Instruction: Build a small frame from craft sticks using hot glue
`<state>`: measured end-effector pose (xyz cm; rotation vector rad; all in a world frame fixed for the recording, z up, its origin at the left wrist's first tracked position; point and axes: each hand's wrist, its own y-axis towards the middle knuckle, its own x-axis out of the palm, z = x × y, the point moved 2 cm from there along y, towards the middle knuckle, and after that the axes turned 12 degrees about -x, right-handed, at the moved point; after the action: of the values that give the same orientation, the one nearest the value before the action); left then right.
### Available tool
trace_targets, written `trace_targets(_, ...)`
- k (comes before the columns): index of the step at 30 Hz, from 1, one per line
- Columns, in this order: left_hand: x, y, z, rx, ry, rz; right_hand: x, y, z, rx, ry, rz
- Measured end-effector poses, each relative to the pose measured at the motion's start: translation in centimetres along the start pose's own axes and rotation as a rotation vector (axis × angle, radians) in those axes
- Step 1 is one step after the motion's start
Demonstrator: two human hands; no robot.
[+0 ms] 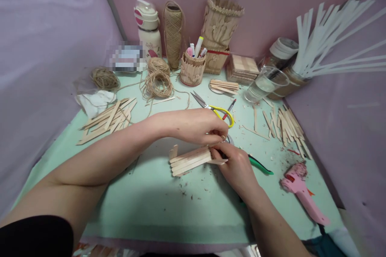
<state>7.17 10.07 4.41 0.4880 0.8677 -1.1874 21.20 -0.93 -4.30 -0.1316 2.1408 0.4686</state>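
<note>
A small panel of craft sticks (190,161) laid side by side is held above the table, with one short stick jutting up at its left end and another stick crossing under its right end. My right hand (235,164) is closed on the panel's right end, thumb and fingers pinching it. My left hand (208,125) reaches across from the left, its fingers curled together just above that same end; what they pinch is hidden. Scissors (221,113) with yellow handles lie open just beyond my left hand. A green-handled tool (261,164) lies partly hidden behind my right hand.
A pink glue gun (304,196) lies at the right. Loose craft sticks (108,119) lie at left, more sticks (291,126) at right. Behind stand twine (158,82), a pen holder (193,70), a tilted clear cup (265,84), a bottle (149,32) and white strips (319,44).
</note>
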Motion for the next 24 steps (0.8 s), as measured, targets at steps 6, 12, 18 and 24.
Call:
trace_targets(6, 0.05, -0.06, -0.01, -0.002, -0.006, 0.005, 0.11, 0.0, 0.03, -0.005, -0.02, -0.011)
trace_targets(12, 0.25, 0.02, -0.12, 0.004, -0.014, 0.002, 0.15, 0.0, 0.06, -0.003, 0.017, -0.014)
trace_targets(18, 0.24, 0.0, -0.02, 0.001, -0.003, 0.01, 0.11, 0.03, 0.05, 0.0, 0.005, -0.021)
trace_targets(24, 0.21, 0.0, -0.01, -0.001, -0.004, 0.017, 0.16, 0.02, 0.13, 0.006, 0.004, -0.028)
